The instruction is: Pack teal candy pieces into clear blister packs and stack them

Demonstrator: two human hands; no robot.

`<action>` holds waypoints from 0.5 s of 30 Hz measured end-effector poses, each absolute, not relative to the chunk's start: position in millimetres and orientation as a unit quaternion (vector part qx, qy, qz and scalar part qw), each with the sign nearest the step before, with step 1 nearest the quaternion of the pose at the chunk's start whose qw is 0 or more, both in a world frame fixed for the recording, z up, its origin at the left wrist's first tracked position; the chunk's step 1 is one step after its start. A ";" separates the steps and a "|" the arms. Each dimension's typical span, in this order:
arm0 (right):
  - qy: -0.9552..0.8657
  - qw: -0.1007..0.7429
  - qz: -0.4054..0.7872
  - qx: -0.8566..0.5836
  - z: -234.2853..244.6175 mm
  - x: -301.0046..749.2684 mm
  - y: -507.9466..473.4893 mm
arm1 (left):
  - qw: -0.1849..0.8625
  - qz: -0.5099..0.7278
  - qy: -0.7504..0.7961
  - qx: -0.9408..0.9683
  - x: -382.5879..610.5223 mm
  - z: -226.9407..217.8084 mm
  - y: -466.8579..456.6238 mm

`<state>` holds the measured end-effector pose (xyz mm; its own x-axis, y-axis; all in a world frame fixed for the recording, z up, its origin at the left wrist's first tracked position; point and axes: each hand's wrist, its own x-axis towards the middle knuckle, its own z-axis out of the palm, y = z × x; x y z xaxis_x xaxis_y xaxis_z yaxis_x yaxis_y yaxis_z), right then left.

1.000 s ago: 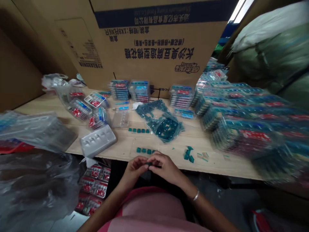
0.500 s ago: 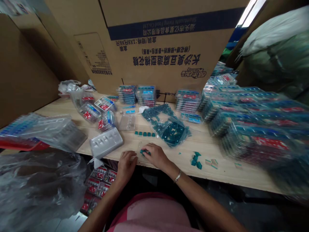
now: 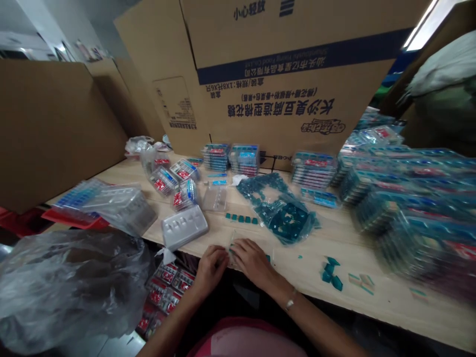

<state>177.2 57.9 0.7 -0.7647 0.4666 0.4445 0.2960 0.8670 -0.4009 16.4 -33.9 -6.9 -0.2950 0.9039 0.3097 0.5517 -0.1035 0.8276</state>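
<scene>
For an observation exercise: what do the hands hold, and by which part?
The left hand and right hand appear to pinch a clear plastic piece by its near edge.

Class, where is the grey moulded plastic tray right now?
In the head view, the grey moulded plastic tray lies at the front edge of the table, just beyond the left hand and left of the small teal pieces.

We're in a pkg workshop, cardboard carton [image 3: 290, 64] at 12 o'clock, stacked blister packs [image 3: 405, 208] at 3, wood bench [image 3: 308, 267] w/ loose teal plastic parts [image 3: 329, 272] at 4
</scene>
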 end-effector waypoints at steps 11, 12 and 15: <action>-0.814 0.441 0.130 -0.355 -38.5 298.0 56.2 | 0.028 0.146 0.785 0.601 -85.0 80.2 129.7; -0.815 0.439 0.128 -0.356 -39.6 297.9 56.4 | 0.034 0.125 0.788 0.602 -88.0 81.5 151.0; -0.812 0.445 0.114 -0.360 -40.3 292.2 56.4 | 0.046 0.075 0.791 0.605 -91.1 80.7 203.0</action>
<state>292.2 56.4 -40.3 -0.3448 0.6861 0.6406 0.4824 0.7149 -0.5061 -91.1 203.0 80.7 -0.2637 0.9644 0.0178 0.9505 0.2567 0.1751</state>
